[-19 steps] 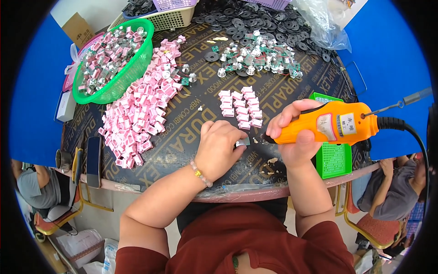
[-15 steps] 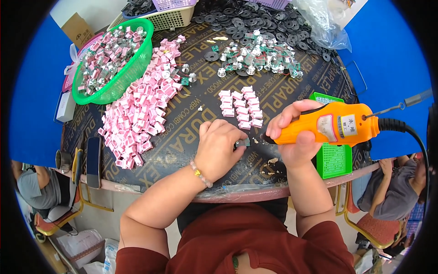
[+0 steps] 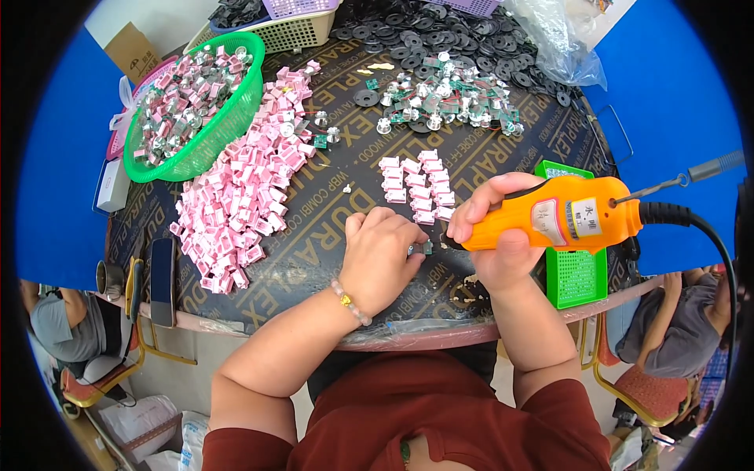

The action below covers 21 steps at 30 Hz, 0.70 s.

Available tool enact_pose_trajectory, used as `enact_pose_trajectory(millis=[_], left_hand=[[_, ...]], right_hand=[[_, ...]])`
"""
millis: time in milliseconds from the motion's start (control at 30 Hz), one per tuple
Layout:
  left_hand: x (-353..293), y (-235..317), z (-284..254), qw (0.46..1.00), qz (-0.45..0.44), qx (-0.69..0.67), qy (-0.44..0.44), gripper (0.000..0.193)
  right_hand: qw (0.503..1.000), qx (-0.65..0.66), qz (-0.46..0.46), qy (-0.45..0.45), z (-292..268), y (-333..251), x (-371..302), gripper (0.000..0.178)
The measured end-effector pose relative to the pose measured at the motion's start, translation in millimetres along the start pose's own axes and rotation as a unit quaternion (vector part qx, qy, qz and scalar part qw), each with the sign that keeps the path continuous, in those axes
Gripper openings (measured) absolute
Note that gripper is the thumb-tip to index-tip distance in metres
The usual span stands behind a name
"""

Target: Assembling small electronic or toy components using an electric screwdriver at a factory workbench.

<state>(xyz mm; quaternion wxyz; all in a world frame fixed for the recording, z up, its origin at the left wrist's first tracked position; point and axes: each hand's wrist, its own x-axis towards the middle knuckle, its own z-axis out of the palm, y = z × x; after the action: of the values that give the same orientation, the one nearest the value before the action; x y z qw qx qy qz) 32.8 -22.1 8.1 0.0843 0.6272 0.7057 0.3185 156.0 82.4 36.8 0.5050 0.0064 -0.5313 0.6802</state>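
My left hand (image 3: 381,263) rests low over the dark tabletop, its fingers closed on a small green circuit board (image 3: 426,248) that pokes out past the fingertips. Much of that board is hidden. An orange electric screwdriver (image 3: 550,213) lies in the grip of my right hand (image 3: 501,267), its black front end pointing left, close to the board. Whether its bit touches the board I cannot tell. Just beyond both hands, several pink plastic housings (image 3: 419,188) stand in short rows.
A heap of pink housings (image 3: 228,208) spreads at left beside a filled green basket (image 3: 255,82). Circuit boards with clear domes (image 3: 452,98) and black discs (image 3: 471,39) lie at the back. A green tray (image 3: 577,294) sits under the screwdriver, whose black cable (image 3: 719,243) hangs right.
The screwdriver and my right hand have shifted slightly left, nearer the circuit board. My left hand has barely moved, and the board in its fingers looks turned a little.
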Motion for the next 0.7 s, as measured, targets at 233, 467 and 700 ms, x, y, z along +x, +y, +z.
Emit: enact_pose_trajectory(millis=[233,467,700], left_hand=[[0.6,-2.0,0.1,1.0,-0.007,-0.011,-0.005,0.021],[0.7,-5.1,-0.5,1.0,-0.003,-0.008,-0.009,0.022],[-0.7,-4.8,0.0,1.0,0.001,-0.003,-0.002,0.022]], right_hand=[[1.0,-0.01,-0.009,-0.02,-4.2,3.3,0.8,0.052],[0.996,-0.087,0.017,-0.014,-3.0,0.8,1.6,0.059],[0.999,-0.045,0.011,-0.027,-1.7,3.5,2.4,0.052]])
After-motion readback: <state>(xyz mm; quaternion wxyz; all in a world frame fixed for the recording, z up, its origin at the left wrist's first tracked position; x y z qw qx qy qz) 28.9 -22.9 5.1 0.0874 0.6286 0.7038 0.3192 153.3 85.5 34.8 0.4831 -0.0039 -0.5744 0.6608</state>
